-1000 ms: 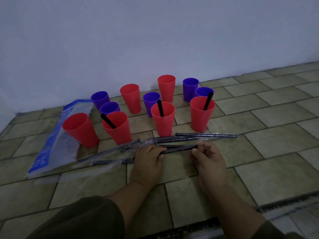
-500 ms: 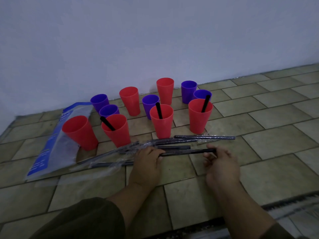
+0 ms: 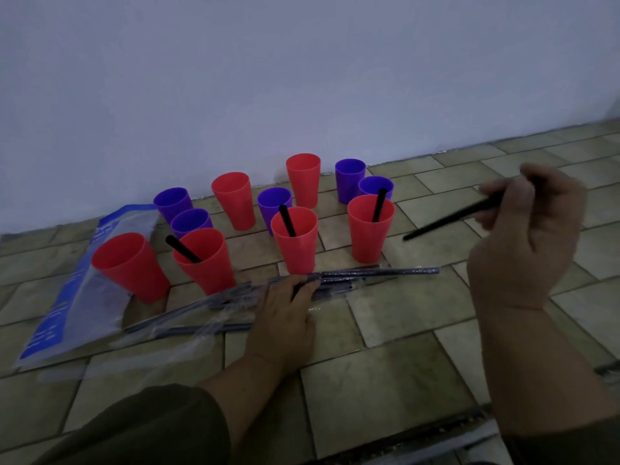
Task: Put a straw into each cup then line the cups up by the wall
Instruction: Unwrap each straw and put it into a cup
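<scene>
Straw (image 3: pixel 449 219) now lifted — right hand (image 3: pixel 523 236) raised, gripping.

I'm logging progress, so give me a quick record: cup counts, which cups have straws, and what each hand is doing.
Red cups: six, three holding black straws
Purple cups: five, none with a straw
Right hand: pinches a loose straw above the floor
Left hand: rests on the wrapped straws on the tiled floor
Beside the cups: blue plastic bag
</scene>
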